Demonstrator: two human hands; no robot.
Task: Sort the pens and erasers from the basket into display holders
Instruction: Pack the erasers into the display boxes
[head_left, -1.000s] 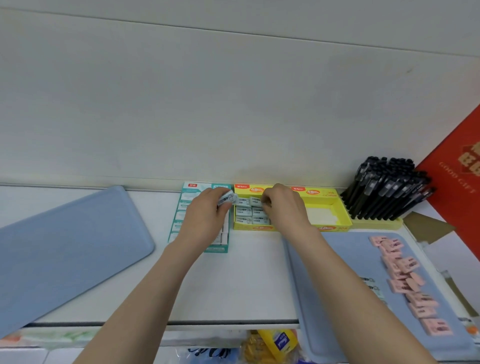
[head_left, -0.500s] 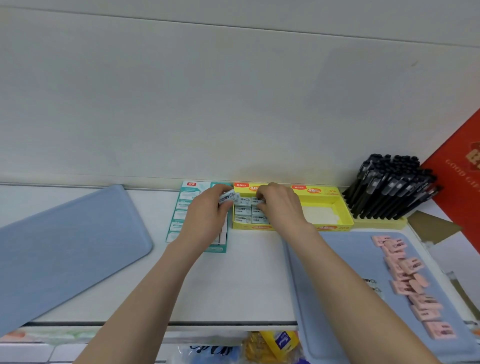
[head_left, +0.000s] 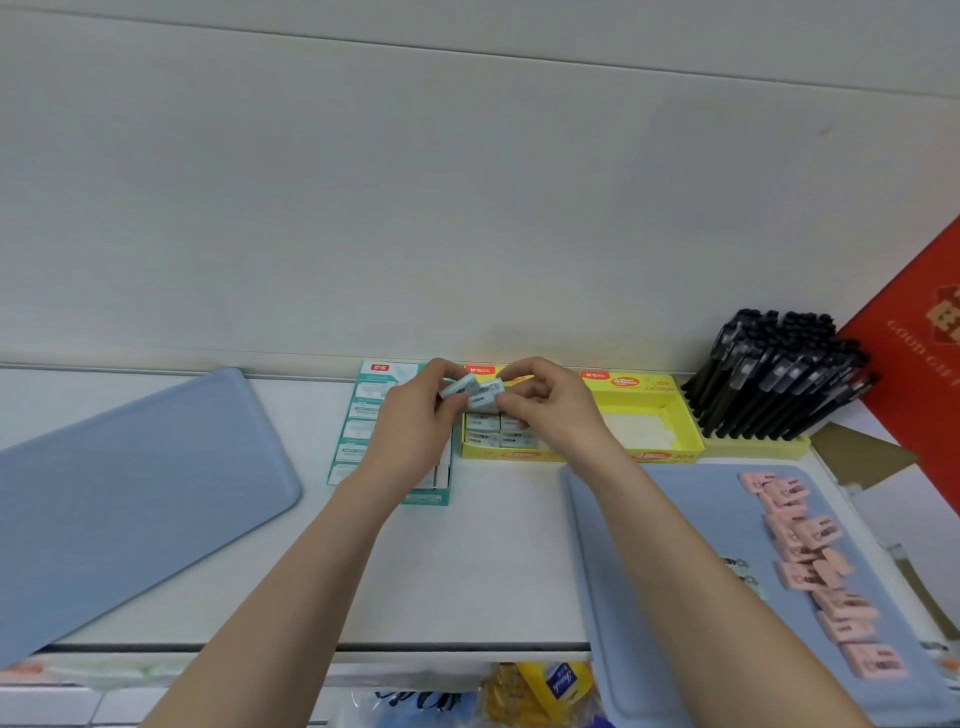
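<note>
Pinching small pale-blue erasers (head_left: 471, 391), left hand (head_left: 415, 431) meets right hand (head_left: 551, 410).

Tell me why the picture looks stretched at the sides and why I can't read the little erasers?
Head view: the wide lens stretches the left blue tray toward the frame's edge; the small erasers held by the left hand and right hand look softly blurred, so their print is unreadable; light is even, no glare.
</note>
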